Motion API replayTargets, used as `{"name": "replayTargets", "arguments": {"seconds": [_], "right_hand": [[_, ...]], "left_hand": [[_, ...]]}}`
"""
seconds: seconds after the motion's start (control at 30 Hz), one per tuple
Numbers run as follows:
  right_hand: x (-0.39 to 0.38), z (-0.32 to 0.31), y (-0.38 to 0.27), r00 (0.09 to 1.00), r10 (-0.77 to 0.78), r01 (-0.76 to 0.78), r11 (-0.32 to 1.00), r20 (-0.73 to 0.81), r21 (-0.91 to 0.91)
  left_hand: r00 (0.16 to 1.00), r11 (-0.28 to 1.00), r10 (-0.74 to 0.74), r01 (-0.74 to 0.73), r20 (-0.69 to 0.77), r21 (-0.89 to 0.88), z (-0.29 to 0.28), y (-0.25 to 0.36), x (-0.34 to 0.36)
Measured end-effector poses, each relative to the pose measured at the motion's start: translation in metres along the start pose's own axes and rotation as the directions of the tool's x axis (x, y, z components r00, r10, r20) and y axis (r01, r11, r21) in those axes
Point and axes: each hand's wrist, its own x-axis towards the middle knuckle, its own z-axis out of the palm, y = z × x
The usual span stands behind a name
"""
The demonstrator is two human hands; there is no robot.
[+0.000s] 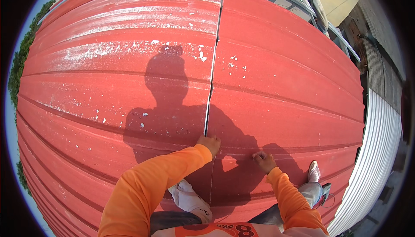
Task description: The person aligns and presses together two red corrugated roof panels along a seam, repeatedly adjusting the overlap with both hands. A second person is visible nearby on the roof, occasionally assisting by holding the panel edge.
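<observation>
Red ribbed metal roofing sheets (276,81) spread below me, and a raised open seam (212,85) runs between two of them toward my feet. At the near end of the gap, my left hand (209,144) is closed on the sheet edge, its fingertips mostly hidden. Below that hand the seam looks like a thin line. My right hand (264,161) hovers to the right of the seam with its fingers curled and pinched; whatever it may hold is too small to make out. Both arms are in orange sleeves.
White flakes (201,55) and powder lie on the left sheet. Beside my right shoe (314,172) is a dark green tool (324,193), partly hidden. Two people's legs show at the top, near metal framing (302,5). Grey corrugated roofing (374,159) lies beyond the right edge.
</observation>
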Motion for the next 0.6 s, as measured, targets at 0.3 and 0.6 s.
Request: {"name": "replayTargets", "arguments": {"seconds": [0.3, 0.6], "right_hand": [[0.0020, 0.0021, 0.0056, 1.000, -0.010, 0.011, 1.000, -0.007, 0.029], [0.0027, 0.0015, 0.0066, 1.000, -0.014, 0.014, 1.000, -0.006, 0.014]], "left_hand": [[1.000, 1.000, 0.011, -0.010, -0.010, 0.027, -0.0004, 0.0004, -0.0011], [1.000, 1.000, -0.001, 0.001, -0.012, 0.007, 0.0023, 0.0009, 0.0007]]}}
